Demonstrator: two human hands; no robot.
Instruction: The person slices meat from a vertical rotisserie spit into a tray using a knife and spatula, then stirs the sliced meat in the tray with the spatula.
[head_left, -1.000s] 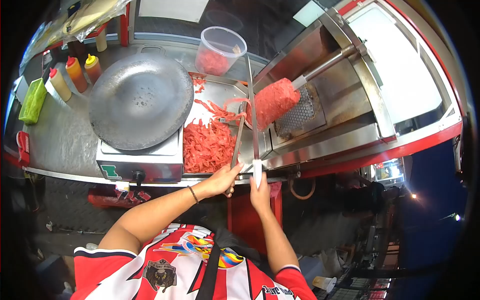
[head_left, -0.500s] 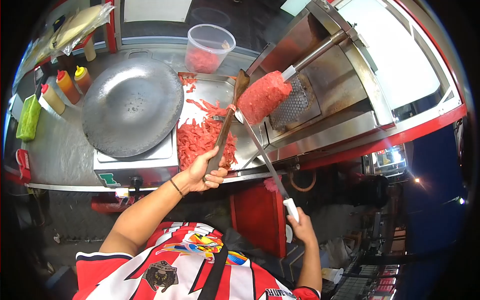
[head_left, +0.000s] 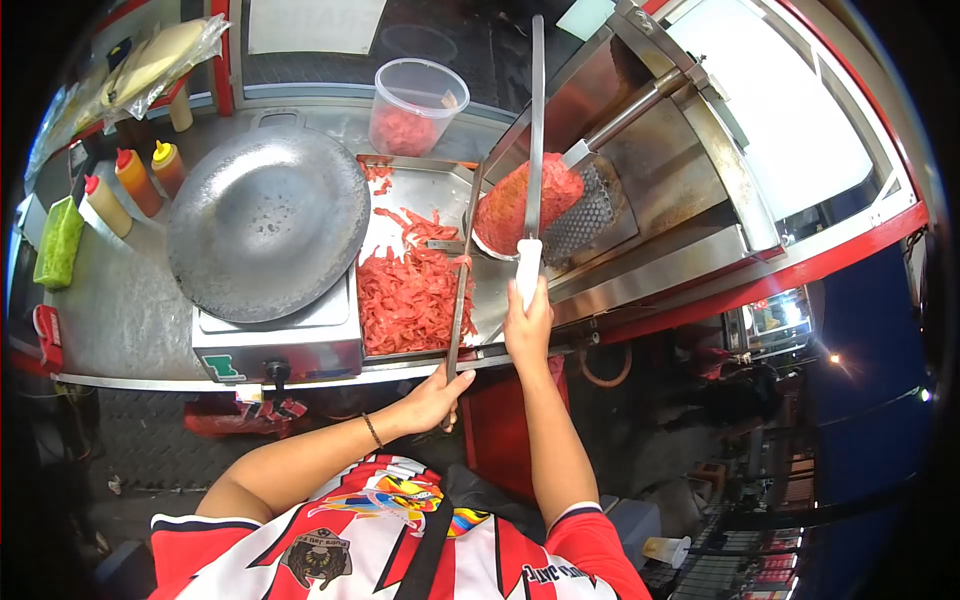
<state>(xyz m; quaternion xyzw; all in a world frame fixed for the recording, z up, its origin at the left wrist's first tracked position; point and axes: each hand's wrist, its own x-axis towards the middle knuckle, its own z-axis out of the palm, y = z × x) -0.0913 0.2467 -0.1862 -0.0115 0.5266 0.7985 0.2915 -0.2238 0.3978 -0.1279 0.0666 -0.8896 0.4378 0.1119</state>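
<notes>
My right hand (head_left: 528,325) is wrapped round the white handle of a long knife (head_left: 537,130), its blade pointing up and away from me. Across my view, the blade passes in front of the reddish meat cone (head_left: 500,213) on its spit; whether they touch, I cannot tell. My left hand (head_left: 434,402) grips a long brown wooden paddle (head_left: 461,312), seen nearly edge-on, with a shred of meat on it. The paddle extends over the right side of a metal tray (head_left: 430,185). Red meat shavings (head_left: 405,305) are heaped in that tray.
A round black griddle (head_left: 268,225) sits on a stove at left. Behind the tray stands a clear bucket (head_left: 420,95) holding red meat. Several squeeze bottles (head_left: 138,182) and a green container (head_left: 60,245) line the left side. The metal grill housing (head_left: 660,170) surrounds the spit.
The knife has swung from low right to upright before the meat cone, my right hand rising and moving left. My left hand has come lower, and the paddle has turned edge-on.
</notes>
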